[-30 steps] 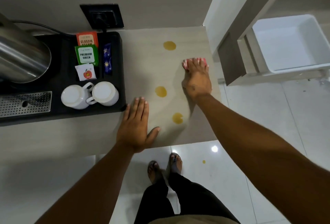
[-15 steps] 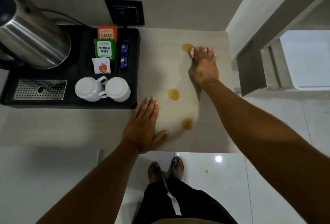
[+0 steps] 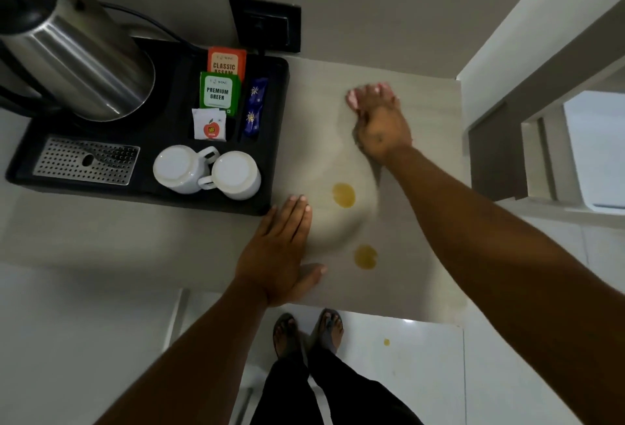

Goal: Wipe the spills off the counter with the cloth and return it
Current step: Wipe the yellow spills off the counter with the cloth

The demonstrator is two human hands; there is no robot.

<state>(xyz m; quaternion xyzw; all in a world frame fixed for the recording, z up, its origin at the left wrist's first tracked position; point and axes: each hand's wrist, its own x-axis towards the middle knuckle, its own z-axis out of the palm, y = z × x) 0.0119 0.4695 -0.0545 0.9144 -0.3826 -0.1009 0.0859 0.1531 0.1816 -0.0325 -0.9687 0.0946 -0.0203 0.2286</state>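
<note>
My right hand [image 3: 380,123] presses a pink cloth [image 3: 353,97] flat on the pale counter [image 3: 416,221] near its back; only the cloth's edge shows past my fingertips. The far yellow spill is hidden under hand and cloth. Two yellow spills stay in sight: one at the counter's middle [image 3: 343,195] and one nearer the front edge [image 3: 365,257]. Resting flat on the counter, fingers together, my left hand [image 3: 279,252] lies beside the tray's front right corner and holds nothing.
A black tray [image 3: 274,140] on the left carries a steel kettle [image 3: 74,52], two white cups [image 3: 206,172], tea sachets [image 3: 220,91] and a drip grate [image 3: 86,160]. A wall socket [image 3: 265,23] sits behind. An open white drawer [image 3: 595,150] is right. A small drop [image 3: 386,342] marks the floor.
My right hand has slid the cloth toward the back and left, over the far spill, which no longer shows. My left hand has stayed in place while the camera view shifted.
</note>
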